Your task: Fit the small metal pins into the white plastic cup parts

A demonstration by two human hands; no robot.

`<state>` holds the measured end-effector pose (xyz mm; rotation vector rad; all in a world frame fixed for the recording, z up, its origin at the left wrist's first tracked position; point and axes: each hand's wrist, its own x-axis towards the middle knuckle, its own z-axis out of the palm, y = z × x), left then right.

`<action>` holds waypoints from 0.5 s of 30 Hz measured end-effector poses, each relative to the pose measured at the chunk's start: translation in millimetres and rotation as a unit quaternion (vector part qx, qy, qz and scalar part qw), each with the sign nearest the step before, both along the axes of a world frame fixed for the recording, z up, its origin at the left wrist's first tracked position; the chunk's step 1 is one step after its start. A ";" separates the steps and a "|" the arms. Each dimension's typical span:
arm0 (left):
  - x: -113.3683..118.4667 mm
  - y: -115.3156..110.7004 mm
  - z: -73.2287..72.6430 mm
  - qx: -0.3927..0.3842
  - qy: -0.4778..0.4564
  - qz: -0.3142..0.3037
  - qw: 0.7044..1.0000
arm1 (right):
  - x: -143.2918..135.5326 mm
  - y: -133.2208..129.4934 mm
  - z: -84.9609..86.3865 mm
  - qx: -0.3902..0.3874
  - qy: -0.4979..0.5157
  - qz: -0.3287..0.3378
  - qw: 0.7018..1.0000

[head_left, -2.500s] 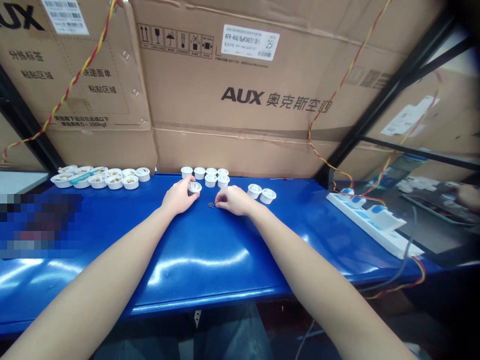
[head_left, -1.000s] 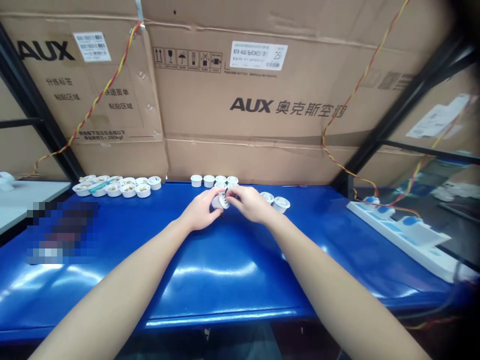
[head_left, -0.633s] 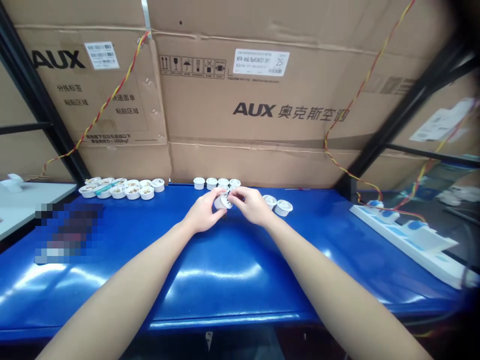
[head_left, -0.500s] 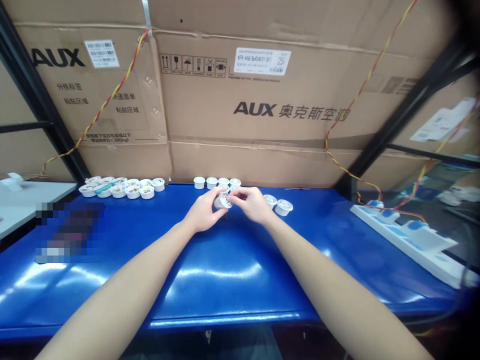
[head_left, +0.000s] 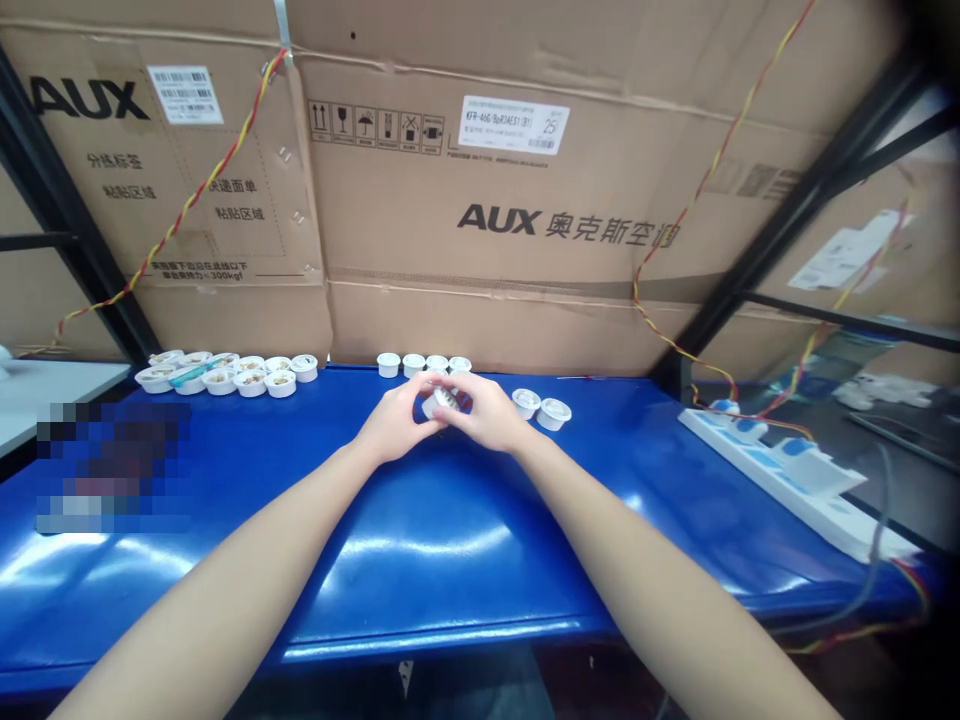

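Both hands grip one small white cup point(head_left: 445, 400), the left hand point(head_left: 394, 418) curled round its side, the right hand point(head_left: 486, 410) with fingers closed about its rim. Tilted over the blue table point(head_left: 420, 595), it seems mid-handling at the rim; the next move likely calls for steadiness.

And it's one head-worn camera, looking forward and down, close above the table point(head_left: 420, 590), left hand point(head_left: 394, 420) and right hand point(head_left: 489, 412) mid-view, cardboard point(head_left: 420, 210) beyond
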<state>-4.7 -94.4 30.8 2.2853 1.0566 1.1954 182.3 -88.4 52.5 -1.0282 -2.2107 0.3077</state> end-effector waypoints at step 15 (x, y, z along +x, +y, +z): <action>-26.9 17.3 -10.2 0.000 0.047 0.123 0.991 | 65.3 32.2 2.3 -0.031 -0.228 -0.244 0.942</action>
